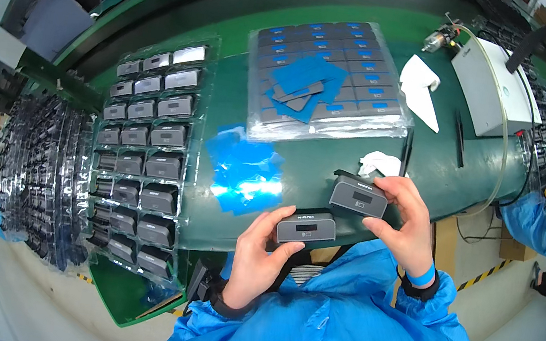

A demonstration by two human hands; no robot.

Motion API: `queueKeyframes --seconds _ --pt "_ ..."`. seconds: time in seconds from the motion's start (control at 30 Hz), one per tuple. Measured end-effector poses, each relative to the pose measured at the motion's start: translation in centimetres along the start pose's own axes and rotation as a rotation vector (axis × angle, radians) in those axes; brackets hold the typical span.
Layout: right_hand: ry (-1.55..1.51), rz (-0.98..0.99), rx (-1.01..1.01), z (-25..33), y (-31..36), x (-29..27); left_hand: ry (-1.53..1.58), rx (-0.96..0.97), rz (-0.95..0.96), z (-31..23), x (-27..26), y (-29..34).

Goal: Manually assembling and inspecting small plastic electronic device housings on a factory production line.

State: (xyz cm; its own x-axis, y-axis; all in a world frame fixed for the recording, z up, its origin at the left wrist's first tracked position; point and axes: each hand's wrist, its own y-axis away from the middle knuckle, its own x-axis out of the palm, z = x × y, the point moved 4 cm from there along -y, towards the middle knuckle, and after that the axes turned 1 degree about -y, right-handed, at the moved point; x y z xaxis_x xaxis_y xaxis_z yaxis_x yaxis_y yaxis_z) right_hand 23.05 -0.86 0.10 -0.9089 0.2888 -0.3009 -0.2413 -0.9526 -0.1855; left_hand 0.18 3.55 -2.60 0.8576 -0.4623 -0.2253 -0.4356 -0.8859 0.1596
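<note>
My left hand (261, 256) grips one end of a dark grey plastic housing (307, 229) between thumb and fingers, at the near edge of the green table. A second housing of the same kind (359, 197) sits in my right hand (409, 224), a little higher and to the right. Both housings turn a face with a small dark window upward, and they are held apart. A crumpled white cloth (379, 164) lies just beyond the right housing. Left of my hands is a loose pile of shiny blue film pieces (243, 169).
A clear tray (138, 210) of similar housings fills the table's left side. At the back, a stack of grey panels (292, 49) carries loose blue sheets (321, 71). Farther right are a folded white cloth (420, 90), a black pen-like tool (460, 139) and a white box (496, 91) with hoses.
</note>
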Motion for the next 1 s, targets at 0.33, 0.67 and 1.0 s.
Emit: queueKeyframes --seconds 0.33,0.67,1.0 --pt "0.108 0.06 -0.129 2.1 0.0 3.0 0.372 -0.008 -0.146 0.3 -3.2 3.4" --pt "0.085 0.137 -0.177 3.5 0.2 5.2 0.432 -0.018 -0.189 0.2 -4.0 4.5" --pt "-0.011 0.16 -0.081 2.7 0.6 4.8 0.368 0.032 -0.143 0.8 -2.7 3.5"
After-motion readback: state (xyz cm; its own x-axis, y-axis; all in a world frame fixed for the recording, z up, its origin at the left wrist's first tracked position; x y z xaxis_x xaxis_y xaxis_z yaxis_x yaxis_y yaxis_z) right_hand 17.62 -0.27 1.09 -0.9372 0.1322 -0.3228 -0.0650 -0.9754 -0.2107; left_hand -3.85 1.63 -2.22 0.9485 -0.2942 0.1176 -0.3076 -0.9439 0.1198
